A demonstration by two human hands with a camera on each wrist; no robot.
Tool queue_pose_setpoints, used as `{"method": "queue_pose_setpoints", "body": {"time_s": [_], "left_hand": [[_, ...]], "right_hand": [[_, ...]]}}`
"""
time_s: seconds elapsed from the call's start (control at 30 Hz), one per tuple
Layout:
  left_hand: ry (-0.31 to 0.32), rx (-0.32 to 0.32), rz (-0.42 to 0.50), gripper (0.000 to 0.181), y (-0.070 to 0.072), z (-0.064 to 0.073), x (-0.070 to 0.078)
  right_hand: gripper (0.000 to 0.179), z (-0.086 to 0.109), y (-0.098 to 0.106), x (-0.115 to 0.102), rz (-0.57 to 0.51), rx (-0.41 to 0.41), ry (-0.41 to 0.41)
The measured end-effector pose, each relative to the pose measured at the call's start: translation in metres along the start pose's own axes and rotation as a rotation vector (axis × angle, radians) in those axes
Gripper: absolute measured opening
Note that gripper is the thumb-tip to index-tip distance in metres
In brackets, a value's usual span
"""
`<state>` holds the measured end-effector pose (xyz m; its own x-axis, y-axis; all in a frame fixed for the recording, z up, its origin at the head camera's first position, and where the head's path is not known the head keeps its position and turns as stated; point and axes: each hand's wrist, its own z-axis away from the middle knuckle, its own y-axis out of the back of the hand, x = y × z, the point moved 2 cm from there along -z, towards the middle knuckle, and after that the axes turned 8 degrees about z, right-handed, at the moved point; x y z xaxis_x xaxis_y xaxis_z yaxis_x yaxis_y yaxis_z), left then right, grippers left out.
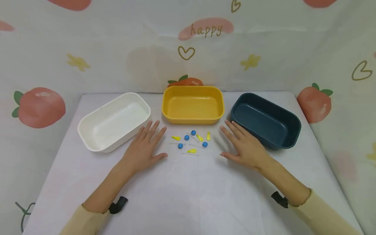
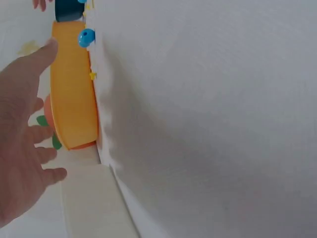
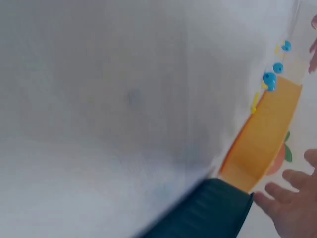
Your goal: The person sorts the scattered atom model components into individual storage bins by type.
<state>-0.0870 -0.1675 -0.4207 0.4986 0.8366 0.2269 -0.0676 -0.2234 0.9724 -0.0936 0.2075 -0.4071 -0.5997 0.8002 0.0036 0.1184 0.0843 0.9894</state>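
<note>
In the head view my left hand is held over the table with its fingers spread, close to the white tub's near corner. My right hand mirrors it on the other side, fingertips overlapping the rim of the dark blue tub. Both hold nothing. Between them lies a loose group of small things: several round blue beads with holes, several yellow teardrop-shaped pieces and several thin metal pins. One blue bead shows beyond the left thumb in the left wrist view.
The white tub stands at the left, angled inward, and a yellow tub at the back centre. A white cloth covers the table. Behind hangs a printed fabric backdrop with fruit and hearts.
</note>
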Motion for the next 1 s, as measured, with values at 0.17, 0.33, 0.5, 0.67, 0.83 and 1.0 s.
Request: {"method": "queue_pose_setpoints", "body": {"time_s": [0.17, 0.33, 0.5, 0.67, 0.83, 1.0], "left_hand": [[-0.104, 0.03, 0.074, 0.091, -0.002, -0.008, -0.002], [-0.186, 0.074, 0.179, 0.084, -0.003, -0.013, -0.003], [-0.228, 0.105, 0.236, 0.076, -0.004, -0.019, -0.002], [-0.251, 0.115, 0.287, 0.065, -0.006, -0.024, -0.001], [-0.222, 0.114, 0.352, 0.061, -0.009, -0.029, 0.001], [-0.18, 0.079, 0.463, 0.053, -0.013, -0.033, 0.003]], "right_hand": [[0.09, -0.001, 0.011, 0.007, -0.018, 0.03, 0.032], [0.089, -0.001, 0.02, 0.016, -0.046, 0.072, 0.063], [0.085, 0.001, 0.026, 0.024, -0.053, 0.094, 0.078], [0.079, 0.005, 0.03, 0.034, -0.055, 0.135, 0.095], [0.072, 0.009, 0.032, 0.046, -0.061, 0.189, 0.072], [0.066, 0.014, 0.034, 0.054, -0.073, 0.261, 0.074]]}}
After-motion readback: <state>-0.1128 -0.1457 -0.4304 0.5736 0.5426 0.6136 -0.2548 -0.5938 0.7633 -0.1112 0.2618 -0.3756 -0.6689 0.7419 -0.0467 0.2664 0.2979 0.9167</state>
